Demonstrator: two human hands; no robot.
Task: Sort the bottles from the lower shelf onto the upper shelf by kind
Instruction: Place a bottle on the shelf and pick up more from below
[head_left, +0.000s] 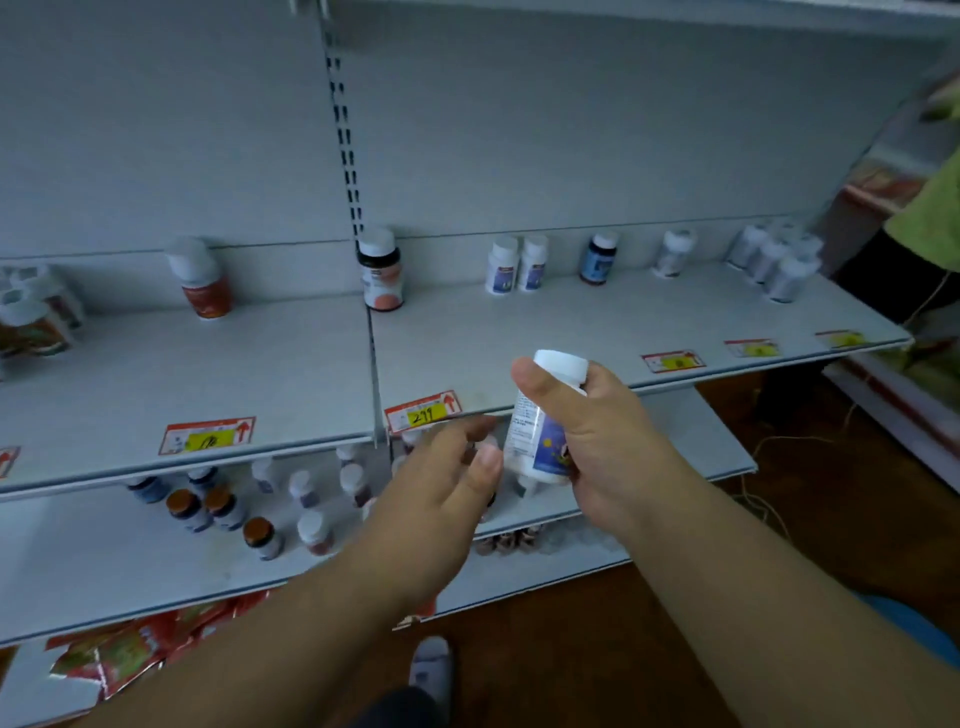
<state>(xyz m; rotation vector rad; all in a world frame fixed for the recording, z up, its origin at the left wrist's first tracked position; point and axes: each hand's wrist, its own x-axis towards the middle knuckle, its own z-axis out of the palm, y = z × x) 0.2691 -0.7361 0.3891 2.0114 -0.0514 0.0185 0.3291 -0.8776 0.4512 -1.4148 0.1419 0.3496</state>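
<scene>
Upper shelf (571, 332): white, sparsely stocked — a pair of white bottles (516, 264) stands at the back, other bottles spaced along it.
Lower shelf (104, 566): a loose cluster of brown-capped and white-capped bottles (244, 506) under the upper shelf's front edge.
Right hand (608, 447): forearm reaching up from lower right, fingers and thumb wrapped round a white bottle with a blue label (545, 421) — held tilted, cap uppermost, in front of the upper shelf's edge.
Left hand (441, 488): holds nothing, fingers relaxed, fingertips close to the held bottle's lower part.

Left hand (441, 483) hides bottles (488, 452) behind it.
</scene>
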